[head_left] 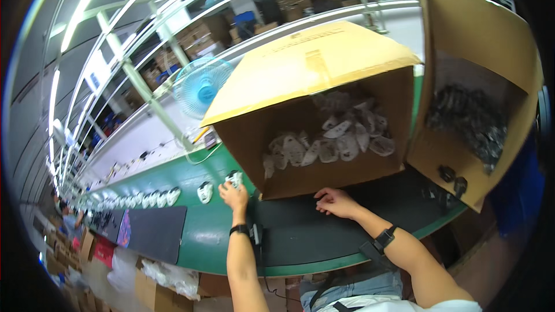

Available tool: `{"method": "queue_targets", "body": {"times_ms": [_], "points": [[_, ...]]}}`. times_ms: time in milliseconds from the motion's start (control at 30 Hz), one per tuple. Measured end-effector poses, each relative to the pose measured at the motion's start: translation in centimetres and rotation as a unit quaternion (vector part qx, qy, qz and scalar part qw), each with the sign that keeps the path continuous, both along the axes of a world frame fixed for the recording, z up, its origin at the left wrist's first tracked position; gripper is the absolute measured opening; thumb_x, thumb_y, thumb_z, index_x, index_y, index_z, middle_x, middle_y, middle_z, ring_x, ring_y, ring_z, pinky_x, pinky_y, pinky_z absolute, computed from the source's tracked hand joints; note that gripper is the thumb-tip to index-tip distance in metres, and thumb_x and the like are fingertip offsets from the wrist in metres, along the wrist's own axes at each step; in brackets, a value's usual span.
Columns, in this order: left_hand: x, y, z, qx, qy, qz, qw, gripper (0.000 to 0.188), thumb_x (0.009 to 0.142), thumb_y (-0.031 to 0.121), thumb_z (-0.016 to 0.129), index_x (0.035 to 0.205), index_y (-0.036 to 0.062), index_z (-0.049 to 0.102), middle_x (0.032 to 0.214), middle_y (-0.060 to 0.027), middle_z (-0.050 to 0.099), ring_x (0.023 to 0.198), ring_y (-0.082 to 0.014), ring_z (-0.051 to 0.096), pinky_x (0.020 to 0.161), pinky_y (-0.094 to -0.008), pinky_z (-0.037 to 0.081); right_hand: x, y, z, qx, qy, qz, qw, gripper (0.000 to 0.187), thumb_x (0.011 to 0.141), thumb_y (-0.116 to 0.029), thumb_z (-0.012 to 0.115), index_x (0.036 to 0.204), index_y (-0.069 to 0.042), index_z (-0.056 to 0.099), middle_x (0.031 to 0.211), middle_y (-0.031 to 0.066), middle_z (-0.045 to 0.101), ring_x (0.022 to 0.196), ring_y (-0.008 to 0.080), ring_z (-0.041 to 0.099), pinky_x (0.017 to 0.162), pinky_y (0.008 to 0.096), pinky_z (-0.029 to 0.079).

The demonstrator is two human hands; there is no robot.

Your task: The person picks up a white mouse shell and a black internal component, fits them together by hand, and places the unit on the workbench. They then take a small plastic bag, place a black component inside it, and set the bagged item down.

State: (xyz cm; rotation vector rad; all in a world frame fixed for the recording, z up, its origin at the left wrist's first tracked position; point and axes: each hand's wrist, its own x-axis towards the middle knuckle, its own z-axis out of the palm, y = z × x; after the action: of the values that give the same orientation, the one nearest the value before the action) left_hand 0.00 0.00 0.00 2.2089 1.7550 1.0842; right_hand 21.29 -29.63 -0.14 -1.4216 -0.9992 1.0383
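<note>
My left hand (233,195) has its fingers closed round a small white-and-black plastic piece (234,178) at the green bench top, by the left corner of a large cardboard box (237,156). A similar white-and-black piece (204,192) sits just to its left. Over the black mat (295,231), in front of the box opening, my right hand (335,203) hovers or rests with loosely bent fingers and nothing visible in them. Inside the box, which lies on its side, are many white plastic shells (347,144), some seemingly in clear wrap.
On the right, a second open cardboard box (445,156) holds dark parts in clear bags (468,118). A row of white pieces (144,199) runs left along the green bench (202,237), beyond a dark mat (153,234). Behind stands a blue fan (203,89).
</note>
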Motion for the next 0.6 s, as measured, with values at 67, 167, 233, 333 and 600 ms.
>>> {"method": "queue_targets", "body": {"times_ms": [67,167,233,333,600], "points": [[-0.8,-2.7,0.3,0.105,-0.074,-0.070,0.989,0.038,0.074,0.015,0.063,0.107,-0.0001,0.049,0.127,-0.0275,0.039,0.117,-0.0450,0.039,0.099,-0.0476,0.034,-0.8,-0.9,1.2,0.011,-0.041,0.011,0.999,0.029,0.083,-0.020,0.062,0.107,-0.005,0.059,0.092,0.0068,0.067,0.081,0.0163,0.064,0.073,0.0302,0.051],[-0.5,-8.5,2.6,0.166,-0.095,-0.164,0.968,0.030,0.075,0.007,0.061,0.101,-0.0004,0.048,0.124,-0.0250,0.040,0.119,-0.0409,0.040,0.100,-0.0458,0.032,-1.1,-0.7,0.3,0.062,-0.113,-0.004,0.992,0.027,0.082,-0.022,0.062,0.102,-0.004,0.061,0.088,0.0062,0.067,0.079,0.0179,0.065,0.071,0.0321,0.051],[-0.6,-11.7,3.3,0.148,-0.093,-0.223,0.959,0.031,0.074,0.006,0.061,0.101,-0.0006,0.048,0.124,-0.0244,0.041,0.119,-0.0407,0.039,0.101,-0.0456,0.031,-1.7,-1.9,0.4,0.091,-0.168,-0.041,0.981,0.027,0.082,-0.024,0.062,0.100,-0.003,0.061,0.089,0.0069,0.067,0.082,0.0205,0.065,0.073,0.0338,0.050],[-1.6,-12.1,0.7,0.092,-0.057,-0.284,0.953,0.033,0.072,0.004,0.063,0.102,0.0002,0.049,0.124,-0.0238,0.041,0.121,-0.0407,0.037,0.103,-0.0457,0.028,-3.2,-7.3,4.5,0.109,-0.343,0.080,0.929,0.026,0.083,-0.024,0.063,0.096,-0.002,0.061,0.091,0.0088,0.067,0.084,0.0229,0.064,0.075,0.0354,0.049],[-3.1,-5.7,-2.5,-0.048,-0.091,-0.342,0.934,0.031,0.083,0.000,0.057,0.113,-0.0012,0.050,0.107,-0.0100,0.052,0.102,-0.0216,0.048,0.095,-0.0319,0.036,-4.9,-42.0,0.5,-0.211,0.190,-0.054,0.957,0.038,0.093,-0.038,0.053,0.107,-0.003,0.061,0.098,0.0088,0.066,0.090,0.0184,0.063,0.077,0.0311,0.049]]}}
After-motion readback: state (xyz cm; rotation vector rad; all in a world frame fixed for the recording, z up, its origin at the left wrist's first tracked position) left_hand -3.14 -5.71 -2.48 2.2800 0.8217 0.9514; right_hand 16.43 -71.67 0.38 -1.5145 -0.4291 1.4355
